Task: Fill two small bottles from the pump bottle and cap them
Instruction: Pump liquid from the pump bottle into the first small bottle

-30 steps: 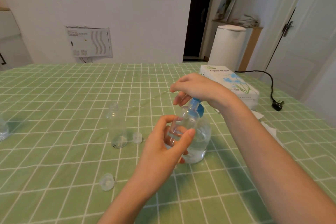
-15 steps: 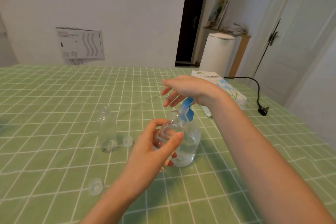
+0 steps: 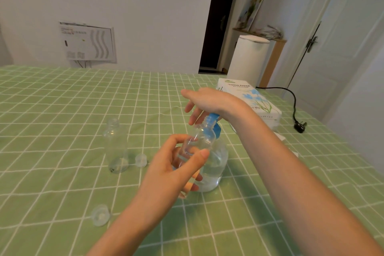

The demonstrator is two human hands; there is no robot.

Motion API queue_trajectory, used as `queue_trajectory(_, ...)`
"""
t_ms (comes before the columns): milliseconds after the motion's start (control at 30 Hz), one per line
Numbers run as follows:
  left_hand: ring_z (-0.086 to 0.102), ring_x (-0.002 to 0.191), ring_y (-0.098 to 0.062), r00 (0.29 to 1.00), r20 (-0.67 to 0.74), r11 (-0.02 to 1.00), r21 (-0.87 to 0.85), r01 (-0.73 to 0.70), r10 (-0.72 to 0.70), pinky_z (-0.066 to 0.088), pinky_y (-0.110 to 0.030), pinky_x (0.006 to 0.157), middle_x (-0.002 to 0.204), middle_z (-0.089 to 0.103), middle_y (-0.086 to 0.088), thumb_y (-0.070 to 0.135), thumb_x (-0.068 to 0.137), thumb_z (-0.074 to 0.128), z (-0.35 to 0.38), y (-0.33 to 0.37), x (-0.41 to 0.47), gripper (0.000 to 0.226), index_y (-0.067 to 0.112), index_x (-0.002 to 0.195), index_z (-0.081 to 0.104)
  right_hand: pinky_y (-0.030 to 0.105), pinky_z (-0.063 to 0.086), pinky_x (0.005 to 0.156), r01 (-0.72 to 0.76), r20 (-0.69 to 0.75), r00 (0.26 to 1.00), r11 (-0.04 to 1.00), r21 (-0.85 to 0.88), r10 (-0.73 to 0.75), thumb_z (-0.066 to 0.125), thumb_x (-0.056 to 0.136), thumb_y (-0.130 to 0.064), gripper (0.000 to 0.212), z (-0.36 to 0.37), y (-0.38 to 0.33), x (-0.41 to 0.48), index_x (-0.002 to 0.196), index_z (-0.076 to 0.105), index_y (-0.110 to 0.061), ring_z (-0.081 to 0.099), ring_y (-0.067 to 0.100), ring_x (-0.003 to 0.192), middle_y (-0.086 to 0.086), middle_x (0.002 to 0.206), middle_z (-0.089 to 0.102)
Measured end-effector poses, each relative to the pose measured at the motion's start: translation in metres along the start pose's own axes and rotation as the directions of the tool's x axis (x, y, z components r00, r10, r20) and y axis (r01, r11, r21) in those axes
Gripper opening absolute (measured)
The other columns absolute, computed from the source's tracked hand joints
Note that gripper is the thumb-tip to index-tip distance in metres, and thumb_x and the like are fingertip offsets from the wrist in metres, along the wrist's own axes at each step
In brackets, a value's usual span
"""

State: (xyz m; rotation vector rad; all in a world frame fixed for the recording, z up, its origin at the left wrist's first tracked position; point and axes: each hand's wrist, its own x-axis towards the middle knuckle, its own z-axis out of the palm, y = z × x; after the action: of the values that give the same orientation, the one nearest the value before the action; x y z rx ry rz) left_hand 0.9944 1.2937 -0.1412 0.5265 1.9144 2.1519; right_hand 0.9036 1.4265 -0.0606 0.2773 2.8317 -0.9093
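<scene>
While my left hand (image 3: 176, 170) grips a small clear bottle (image 3: 202, 137), fingers and thumb curled round its body, its open neck sits up against the blue pump head (image 3: 212, 119) of the pump bottle (image 3: 218, 162). The small bottle is off the table (image 3: 62, 110), tilted, right in front of the pump bottle, which stands on the green checked cloth about midway between the left and right edges. My right hand (image 3: 207, 100) lies palm down over the pump head, fingers loosely straight and reaching past it, curled round nothing. The pump bottle is partly full of clear liquid; how much is in the held bottle I cannot tell. To the left, a second small bottle (image 3: 115, 147) stands upright and uncapped, with a clear cap (image 3: 141, 160) just beside its base. Another clear cap (image 3: 100, 214) lies closer to the near edge. A tissue box (image 3: 249, 100) sits toward the far right edge, behind my right wrist, with a black plug (image 3: 300, 127) near it.
</scene>
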Motion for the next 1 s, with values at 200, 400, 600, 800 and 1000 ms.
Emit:
queue_trajectory(200,0.061,0.058,-0.009,1.000,0.002,0.999,-0.013,-0.031,0.031,0.049,-0.019,0.050,0.086,0.069,-0.004,0.044,0.062,0.066,0.0015,-0.0017,-0.0011,0.040,0.028,0.098,0.061,0.036,0.049,0.086,0.041,-0.024,0.999,0.998,-0.048,-0.042,0.036,0.098,-0.044,0.050,0.0000,0.0028,0.0002,0.106,0.067,-0.004,0.066,0.031,0.103,0.014,0.101,0.072)
queue_trajectory(400,0.061,0.057,-0.010,1.000,-0.007,0.999,0.019,-0.027,0.027,0.048,-0.018,0.049,0.079,0.069,-0.002,0.045,0.063,0.066,-0.0004,-0.0063,-0.0023,0.030,0.034,0.091,0.062,0.031,0.047,0.075,0.031,0.005,1.000,0.997,-0.065,-0.031,0.038,0.097,-0.044,0.047,0.0059,0.0067,0.0018,0.104,0.067,-0.007,0.066,0.030,0.103,0.013,0.103,0.071)
queue_trajectory(600,0.062,0.059,-0.008,0.999,-0.010,0.998,0.046,-0.040,0.040,0.049,-0.018,0.050,0.075,0.068,0.006,0.048,0.063,0.065,-0.0015,-0.0071,-0.0033,0.028,0.038,0.089,0.061,0.038,0.050,0.093,0.061,-0.026,0.998,0.997,-0.056,-0.063,0.039,0.097,-0.043,0.047,0.0068,0.0069,0.0021,0.107,0.065,-0.005,0.067,0.031,0.102,0.013,0.099,0.072)
queue_trajectory(800,0.061,0.060,-0.006,0.997,-0.015,0.997,0.046,-0.069,0.070,0.048,-0.016,0.049,0.072,0.067,0.010,0.046,0.062,0.065,-0.0001,-0.0019,-0.0038,0.036,0.032,0.096,0.060,0.030,0.049,0.075,0.086,-0.070,0.993,0.993,-0.080,-0.091,0.041,0.096,-0.041,0.046,-0.0007,0.0003,0.0019,0.111,0.062,-0.002,0.069,0.028,0.096,0.012,0.090,0.074)
queue_trajectory(1000,0.059,0.057,-0.004,0.996,-0.025,0.995,0.055,-0.086,0.087,0.047,-0.015,0.048,0.070,0.067,0.012,0.044,0.061,0.064,0.0017,-0.0019,-0.0046,0.037,0.031,0.095,0.060,0.032,0.051,0.081,0.083,-0.048,0.995,0.995,-0.055,-0.086,0.043,0.096,-0.037,0.042,0.0001,0.0019,-0.0012,0.107,0.066,-0.004,0.068,0.029,0.097,0.012,0.090,0.073)
